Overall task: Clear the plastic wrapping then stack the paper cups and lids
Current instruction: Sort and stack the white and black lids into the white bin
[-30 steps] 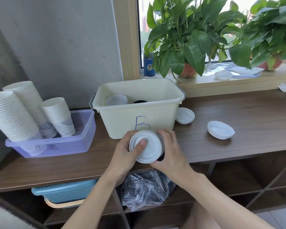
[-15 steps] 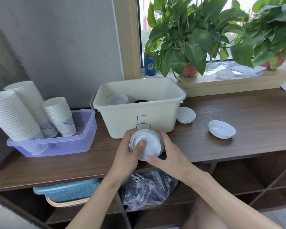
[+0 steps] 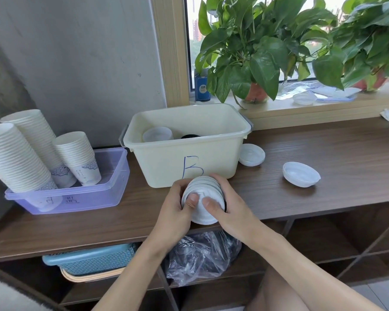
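Observation:
Both hands hold a stack of white lids [image 3: 202, 194] on its side, just in front of the cream bin marked "B" [image 3: 189, 151]. My left hand [image 3: 175, 212] grips its left side and my right hand [image 3: 231, 209] its right, with both thumbs pressed on the front lid. Inside the bin are more white lids [image 3: 157, 134] and something black. Loose lids lie on the shelf: a small pile [image 3: 252, 154] beside the bin and another [image 3: 301, 174] further right. Tall stacks of paper cups [image 3: 16, 153] lean in the purple tray [image 3: 76, 196] at left.
Crumpled clear plastic wrapping [image 3: 202, 257] sits on the lower shelf below my hands, beside a blue basket [image 3: 88, 261]. Potted plants [image 3: 256, 63] and more lids [image 3: 304, 98] line the window sill. The wooden shelf [image 3: 335, 149] stretches right.
My right thumb has come round onto the front lid beside the left thumb. The stack has tipped so its ribbed edge shows.

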The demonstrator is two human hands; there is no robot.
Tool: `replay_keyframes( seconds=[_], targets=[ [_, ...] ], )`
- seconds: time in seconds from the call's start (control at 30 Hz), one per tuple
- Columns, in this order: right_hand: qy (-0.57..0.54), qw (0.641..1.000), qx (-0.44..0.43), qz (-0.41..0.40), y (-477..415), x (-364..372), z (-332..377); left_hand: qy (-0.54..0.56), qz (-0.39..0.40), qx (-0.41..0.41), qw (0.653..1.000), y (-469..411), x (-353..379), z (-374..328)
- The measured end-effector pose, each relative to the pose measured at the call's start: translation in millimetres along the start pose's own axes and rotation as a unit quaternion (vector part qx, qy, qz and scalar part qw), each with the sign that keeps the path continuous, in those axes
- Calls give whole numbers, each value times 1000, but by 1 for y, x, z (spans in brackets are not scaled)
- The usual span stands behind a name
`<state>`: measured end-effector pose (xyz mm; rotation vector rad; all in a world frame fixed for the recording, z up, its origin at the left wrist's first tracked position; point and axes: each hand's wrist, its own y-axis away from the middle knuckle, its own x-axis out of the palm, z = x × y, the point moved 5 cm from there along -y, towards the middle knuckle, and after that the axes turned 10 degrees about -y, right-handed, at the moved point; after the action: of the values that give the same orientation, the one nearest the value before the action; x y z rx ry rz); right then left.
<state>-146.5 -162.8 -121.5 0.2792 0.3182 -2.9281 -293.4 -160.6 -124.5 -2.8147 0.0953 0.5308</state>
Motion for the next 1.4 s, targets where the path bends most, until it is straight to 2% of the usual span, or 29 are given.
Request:
replay_keyframes(
  seconds=[0.37, 0.6, 0.87, 1.0, 1.07, 1.27, 1.4],
  targets=[
    [-12, 1000, -14, -14, -1, 1, -2, -43, -44, 14, 998, 2, -1, 0],
    [-2, 999, -15, -39, -2, 3, -8, -51, -9, 16, 999, 0, -1, -4],
    [13, 997, -26, -78, -5, 5, -5, -78, -66, 11, 995, 1, -1, -10],
    [-13, 998, -36, -41, -5, 6, 4, -44, -89, -11, 995, 2, -4, -9],
    [-20, 999, -31, -18, -5, 8, 6, -28, -83, -26, 996, 3, -6, -6],
    [-12, 998, -40, -40, -7, 3, -1, -17, -13, -32, 999, 2, -5, -3],
    [3, 998, -49, -31, -5, 6, -2, -20, -30, -2, 999, 2, -6, -10]
  ],
)
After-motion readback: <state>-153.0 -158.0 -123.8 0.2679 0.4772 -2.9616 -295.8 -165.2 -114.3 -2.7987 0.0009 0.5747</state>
